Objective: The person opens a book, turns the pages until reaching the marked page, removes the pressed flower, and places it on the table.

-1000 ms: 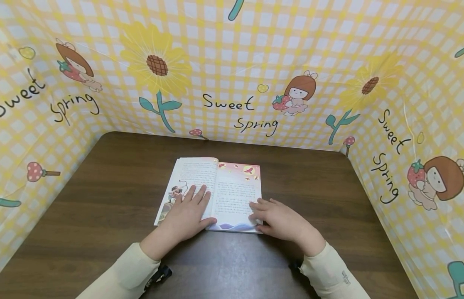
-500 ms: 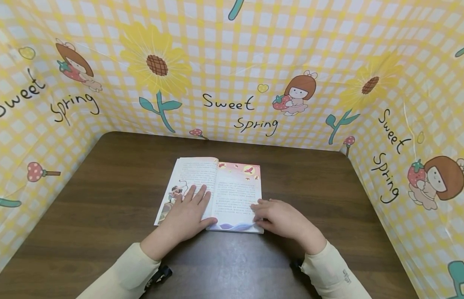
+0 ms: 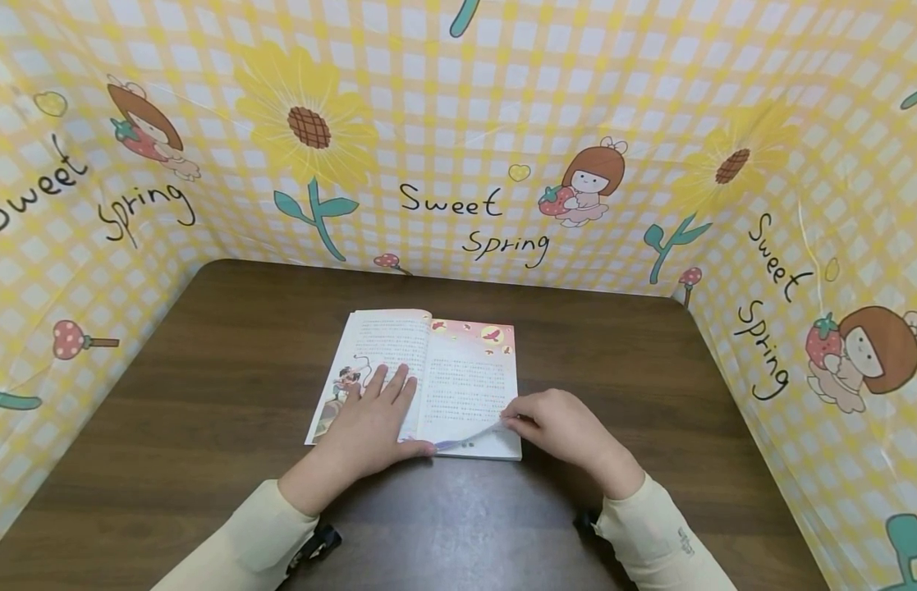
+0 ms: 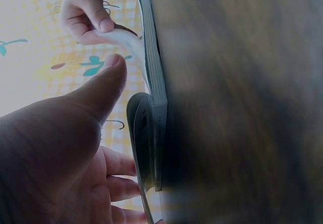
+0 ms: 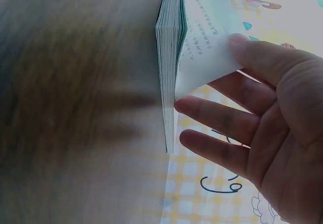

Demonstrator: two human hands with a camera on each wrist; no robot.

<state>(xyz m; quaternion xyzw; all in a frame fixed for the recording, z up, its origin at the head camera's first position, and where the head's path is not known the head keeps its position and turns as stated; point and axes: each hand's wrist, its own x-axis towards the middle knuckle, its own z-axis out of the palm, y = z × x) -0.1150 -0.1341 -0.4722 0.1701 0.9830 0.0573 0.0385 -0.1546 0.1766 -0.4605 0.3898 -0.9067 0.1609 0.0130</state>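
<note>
in the head view an open book (image 3: 421, 382) lies at the desk's (image 3: 207, 328) centre, the left hand (image 3: 369, 423) flat with straight fingers on its left page and the right hand (image 3: 565, 427), at 3 o'clock of the book, pinching the right page's near corner (image 3: 476, 433). the left wrist view shows that page (image 4: 132, 38) curling up off the stack beyond the left thumb (image 4: 103, 85), and the right wrist view shows thumb and fingers (image 5: 217, 115) gripping the lifted corner (image 5: 202, 70). the step in hand looks like a page turn just begun; the next move would call for sweeping the page toward 9 o'clock and raising the left hand to let it land.

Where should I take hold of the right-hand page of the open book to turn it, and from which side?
Probably by the page's near right corner, coming from the book's right edge. That corner already curls up off the stack, pinched by the right hand, so fingers can get under it. Elsewhere the page lies flat. The left hand presses flat on the left page, steadying the book on the table.
</note>
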